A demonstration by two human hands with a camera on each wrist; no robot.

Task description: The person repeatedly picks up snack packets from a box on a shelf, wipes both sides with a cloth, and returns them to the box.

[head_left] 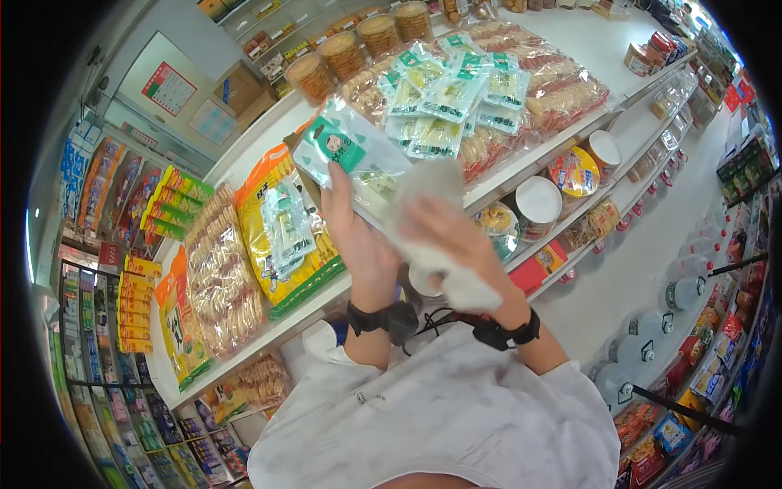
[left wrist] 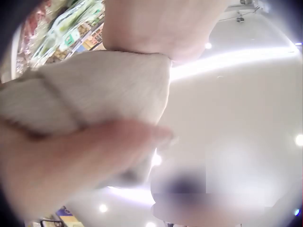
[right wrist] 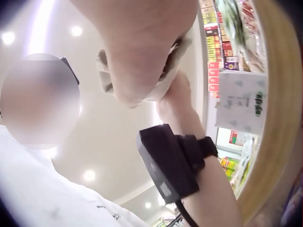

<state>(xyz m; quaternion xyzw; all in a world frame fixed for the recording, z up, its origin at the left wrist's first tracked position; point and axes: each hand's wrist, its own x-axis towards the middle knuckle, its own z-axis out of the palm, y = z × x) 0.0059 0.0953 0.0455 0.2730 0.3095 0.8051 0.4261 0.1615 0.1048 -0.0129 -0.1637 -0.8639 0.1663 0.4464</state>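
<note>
My left hand [head_left: 362, 248] grips a white carton [head_left: 316, 163] with a green label and small green triangles, its thumb on the near side. A packet shows inside the carton. My right hand [head_left: 456, 232] holds a white cloth [head_left: 440, 181] against the carton's right end, blurred in the head view. In the left wrist view the cloth [left wrist: 104, 90] lies between the left hand [left wrist: 161, 28] and a finger of the right hand [left wrist: 94, 146]. The right wrist view shows the carton's printed side [right wrist: 241, 101] beyond the left forearm; the right hand [right wrist: 142, 52] hides most of the cloth there.
Green-labelled packets [head_left: 456, 90] lie piled on bagged rolled snacks on the white shelf top. Nearer left are an orange-and-yellow bag [head_left: 265, 269] and a stack of wafers [head_left: 220, 277]. Round tubs [head_left: 538, 204] stand on the lower shelf. Large water bottles [head_left: 639, 330] line the right side.
</note>
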